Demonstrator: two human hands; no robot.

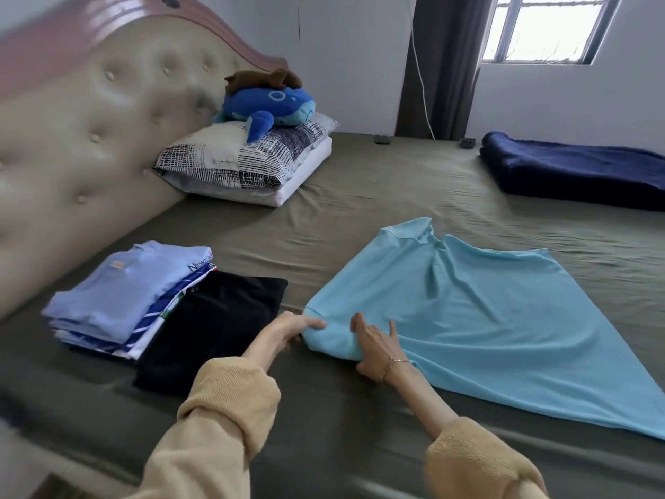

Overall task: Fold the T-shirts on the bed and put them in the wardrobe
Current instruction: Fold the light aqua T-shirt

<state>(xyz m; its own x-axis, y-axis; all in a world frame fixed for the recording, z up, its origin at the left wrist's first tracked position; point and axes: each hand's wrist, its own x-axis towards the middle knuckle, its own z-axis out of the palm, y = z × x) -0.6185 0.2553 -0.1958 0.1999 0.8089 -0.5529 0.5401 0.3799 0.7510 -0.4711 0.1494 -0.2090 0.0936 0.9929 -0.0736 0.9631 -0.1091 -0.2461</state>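
Nearest, both hands reach over the bed [360,217], near its front edge, to one sleeve of the light-blue T-shirt [467,318]. The left hand [288,331] pinches the sleeve's edge between fingers and thumb; the right hand [374,349], fingers spread, presses flat on the sleeve with a fold gathered under the palm. The shirt lies spread out, unfolded, toward the right edge. Just left lies a folded black garment [212,325], then a stack of folded shirts [122,300] beside the headboard [90,138]. Farther back sit pillows [248,160] and a navy blanket [575,171].
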